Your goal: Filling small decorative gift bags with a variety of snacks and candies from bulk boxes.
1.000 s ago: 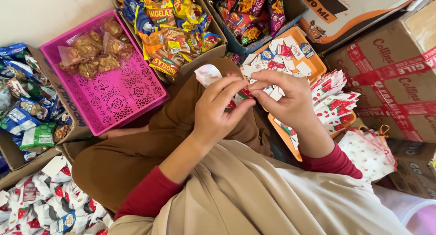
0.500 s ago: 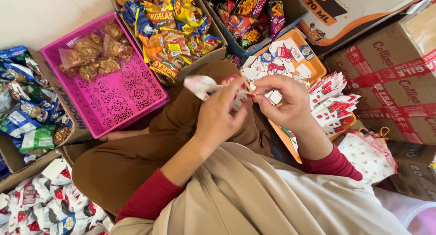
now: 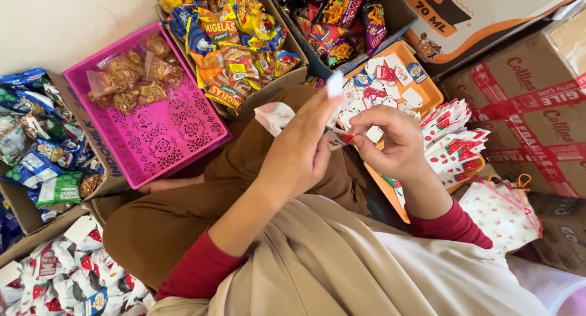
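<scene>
left hand [image 3: 299, 154] grip: pinched on small white-red paper sachet strip [image 3: 276, 116] | long axis: left-right | right hand [image 3: 394, 142] grip: pinched on strip's right end

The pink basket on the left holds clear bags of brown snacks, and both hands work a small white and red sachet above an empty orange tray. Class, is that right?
Not quite. The head view shows the orange tray is not empty: it holds many small white and red sachets. The rest stands: the pink basket holds clear bags of brown snacks, and the left hand and right hand work a small sachet.
</scene>
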